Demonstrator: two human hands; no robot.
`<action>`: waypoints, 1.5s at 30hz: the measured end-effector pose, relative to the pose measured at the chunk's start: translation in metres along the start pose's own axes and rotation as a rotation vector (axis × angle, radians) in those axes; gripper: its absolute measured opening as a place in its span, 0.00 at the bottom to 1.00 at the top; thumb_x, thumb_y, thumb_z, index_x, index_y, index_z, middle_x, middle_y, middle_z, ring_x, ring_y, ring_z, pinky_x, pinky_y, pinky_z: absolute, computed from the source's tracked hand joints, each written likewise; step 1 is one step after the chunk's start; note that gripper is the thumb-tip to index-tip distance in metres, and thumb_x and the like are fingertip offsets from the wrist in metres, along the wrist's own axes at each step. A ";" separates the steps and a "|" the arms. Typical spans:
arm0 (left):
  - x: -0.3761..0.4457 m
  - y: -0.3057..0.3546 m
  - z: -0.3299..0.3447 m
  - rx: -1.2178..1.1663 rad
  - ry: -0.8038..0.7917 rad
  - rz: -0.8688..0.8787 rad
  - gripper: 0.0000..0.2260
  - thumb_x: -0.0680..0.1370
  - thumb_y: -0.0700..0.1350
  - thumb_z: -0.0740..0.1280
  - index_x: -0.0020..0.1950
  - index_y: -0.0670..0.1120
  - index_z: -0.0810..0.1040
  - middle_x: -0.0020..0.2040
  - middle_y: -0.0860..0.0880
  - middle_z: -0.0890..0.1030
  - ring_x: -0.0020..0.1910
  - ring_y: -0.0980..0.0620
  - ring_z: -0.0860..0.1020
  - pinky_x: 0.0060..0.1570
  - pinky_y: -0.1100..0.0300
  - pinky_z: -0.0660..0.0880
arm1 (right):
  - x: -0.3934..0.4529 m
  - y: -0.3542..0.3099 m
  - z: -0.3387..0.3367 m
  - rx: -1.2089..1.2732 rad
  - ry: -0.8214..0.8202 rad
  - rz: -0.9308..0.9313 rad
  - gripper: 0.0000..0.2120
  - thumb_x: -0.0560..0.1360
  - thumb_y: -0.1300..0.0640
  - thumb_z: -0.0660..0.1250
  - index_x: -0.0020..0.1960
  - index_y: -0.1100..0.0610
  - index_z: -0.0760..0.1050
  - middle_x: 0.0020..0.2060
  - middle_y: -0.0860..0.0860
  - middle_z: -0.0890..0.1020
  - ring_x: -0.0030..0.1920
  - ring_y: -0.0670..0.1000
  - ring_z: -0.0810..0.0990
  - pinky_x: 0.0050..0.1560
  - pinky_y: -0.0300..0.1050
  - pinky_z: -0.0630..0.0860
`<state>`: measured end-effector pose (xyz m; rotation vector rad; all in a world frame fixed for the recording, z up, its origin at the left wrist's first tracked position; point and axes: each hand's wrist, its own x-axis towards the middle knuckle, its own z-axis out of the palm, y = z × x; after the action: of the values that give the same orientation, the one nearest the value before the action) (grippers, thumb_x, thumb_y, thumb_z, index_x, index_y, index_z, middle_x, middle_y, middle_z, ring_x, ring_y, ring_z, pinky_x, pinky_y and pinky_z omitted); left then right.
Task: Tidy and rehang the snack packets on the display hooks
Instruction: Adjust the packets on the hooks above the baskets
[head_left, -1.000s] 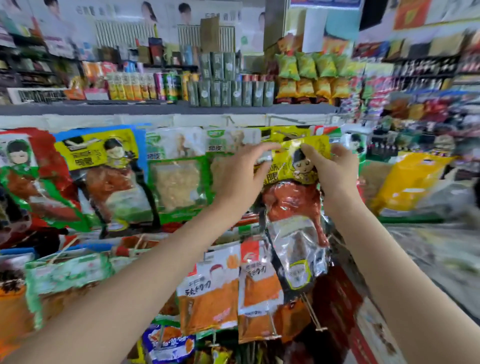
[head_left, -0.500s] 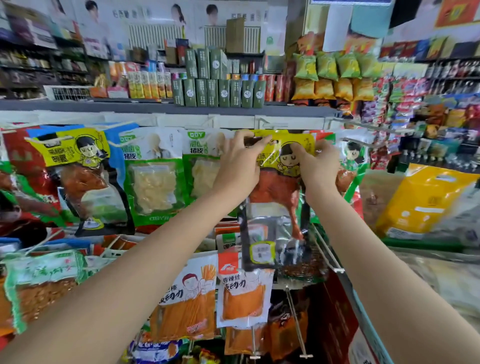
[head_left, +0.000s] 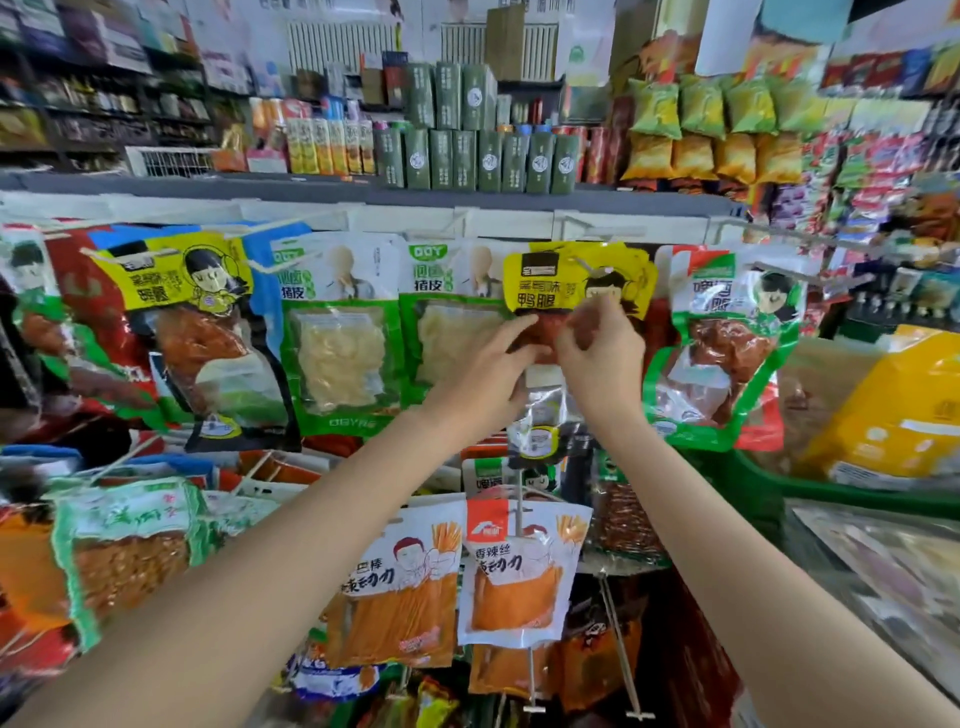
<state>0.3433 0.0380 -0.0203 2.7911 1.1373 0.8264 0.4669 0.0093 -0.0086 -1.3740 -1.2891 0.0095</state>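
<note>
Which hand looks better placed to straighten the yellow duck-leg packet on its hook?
Probably the right hand: its fingertips pinch the yellow duck-leg packet just below the header, while the left hand only touches its lower body.

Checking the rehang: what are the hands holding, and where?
Both the left hand and right hand are on the yellow-topped duck leg packet, just below its header; the exact grip cannot be told.

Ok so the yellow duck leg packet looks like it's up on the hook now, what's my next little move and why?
Probably let go and draw both hands back. The yellow duck leg packet hangs in the top row with a hook through its header. Your left hand and right hand sit lower, over its red middle, so little seems left except perhaps smoothing it flat beside the green-edged packet.
</note>
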 end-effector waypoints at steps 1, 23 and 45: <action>-0.006 -0.006 -0.002 -0.004 0.078 0.020 0.19 0.74 0.34 0.62 0.65 0.42 0.73 0.73 0.45 0.61 0.65 0.42 0.68 0.64 0.48 0.68 | -0.004 -0.005 0.009 -0.023 -0.057 -0.035 0.05 0.74 0.64 0.63 0.50 0.63 0.72 0.38 0.50 0.76 0.36 0.48 0.72 0.33 0.33 0.64; -0.201 -0.233 -0.160 0.036 0.453 -0.355 0.14 0.75 0.36 0.61 0.60 0.44 0.72 0.61 0.47 0.67 0.49 0.48 0.73 0.50 0.54 0.71 | -0.048 -0.189 0.242 0.075 -0.346 0.220 0.14 0.71 0.50 0.69 0.40 0.62 0.76 0.34 0.56 0.76 0.39 0.56 0.76 0.40 0.52 0.73; -0.121 -0.096 -0.145 -0.194 0.591 0.025 0.11 0.76 0.48 0.58 0.57 0.50 0.74 0.53 0.49 0.79 0.54 0.47 0.76 0.57 0.49 0.70 | -0.058 -0.150 0.052 0.554 -0.394 0.060 0.15 0.78 0.59 0.61 0.35 0.64 0.75 0.24 0.43 0.79 0.26 0.38 0.75 0.29 0.27 0.67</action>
<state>0.1405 0.0034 0.0278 2.4660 0.9926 1.7335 0.3134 -0.0384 0.0425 -0.9514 -1.4253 0.6595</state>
